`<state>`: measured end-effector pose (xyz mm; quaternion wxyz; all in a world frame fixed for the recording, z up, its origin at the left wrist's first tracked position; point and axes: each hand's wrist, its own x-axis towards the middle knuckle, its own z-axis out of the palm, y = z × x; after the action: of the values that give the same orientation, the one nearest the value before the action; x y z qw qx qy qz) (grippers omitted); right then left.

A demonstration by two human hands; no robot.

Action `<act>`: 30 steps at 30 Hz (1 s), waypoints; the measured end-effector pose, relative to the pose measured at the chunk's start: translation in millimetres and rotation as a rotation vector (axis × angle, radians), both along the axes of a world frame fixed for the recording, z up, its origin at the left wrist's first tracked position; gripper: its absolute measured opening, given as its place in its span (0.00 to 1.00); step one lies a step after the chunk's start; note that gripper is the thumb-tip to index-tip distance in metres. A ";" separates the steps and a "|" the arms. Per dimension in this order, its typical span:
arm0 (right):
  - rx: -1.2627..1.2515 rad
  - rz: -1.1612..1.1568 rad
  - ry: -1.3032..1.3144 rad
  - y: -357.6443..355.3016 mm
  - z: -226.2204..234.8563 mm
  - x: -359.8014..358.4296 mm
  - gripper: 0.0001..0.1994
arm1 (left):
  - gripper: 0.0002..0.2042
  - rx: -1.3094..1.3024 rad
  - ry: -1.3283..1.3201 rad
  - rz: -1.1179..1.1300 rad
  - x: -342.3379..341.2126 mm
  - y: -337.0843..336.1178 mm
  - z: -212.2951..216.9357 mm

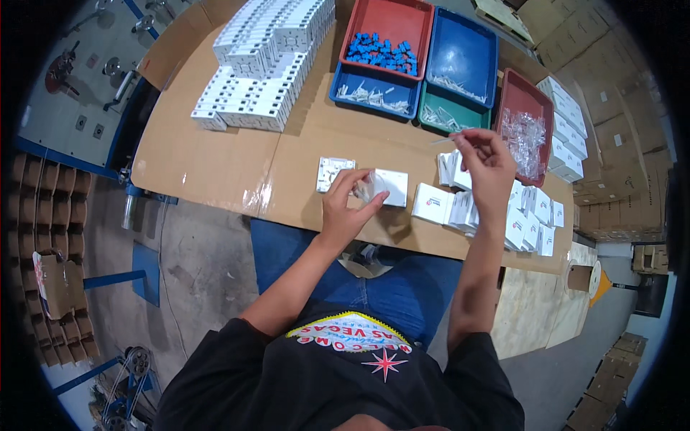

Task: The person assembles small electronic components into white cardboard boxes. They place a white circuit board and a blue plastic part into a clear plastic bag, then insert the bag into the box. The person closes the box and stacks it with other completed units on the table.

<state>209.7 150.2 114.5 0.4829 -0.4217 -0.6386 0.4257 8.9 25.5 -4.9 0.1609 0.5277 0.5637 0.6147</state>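
Note:
My left hand [347, 207] is curled with thumb and fingers round a small clear plastic piece [370, 186], whose exact shape I cannot make out. Just behind it lies a flat white box [392, 188]. On the other side of that hand, a square white plastic part [333, 171] with dark details rests on the cardboard-covered table [237, 169]. Raised near the green tray, my right hand [488, 162] pinches a thin whitish strip [442, 141] that points left. Small white boxes [432, 204] stand in a group beneath and beside my right wrist.
Stacked white plastic parts [266, 65] fill the far left. Trays stand at the back: red with blue pieces [392, 16], blue with thin white pieces [336, 87], larger blue [463, 43], green [460, 108]. Another red tray [514, 85] holds clear pieces. White cartons [568, 159] stand beyond it.

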 end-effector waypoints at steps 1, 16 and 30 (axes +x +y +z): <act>-0.029 0.008 0.029 -15.8 -2.6 -3.2 0.08 | 0.21 0.025 0.030 -0.003 -1.1 -0.4 2.9; -0.091 0.164 0.031 -87.9 -67.0 -43.2 0.05 | 0.23 0.046 0.092 -0.072 1.9 -15.7 11.4; -0.146 0.424 -0.439 -68.1 -36.9 -17.0 0.08 | 0.20 -0.319 -0.272 -0.439 -8.9 -18.8 23.9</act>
<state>192.7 82.1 77.6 0.2023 -0.3944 -0.7691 0.4605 0.0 6.6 19.0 0.4450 0.5176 0.4989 0.5340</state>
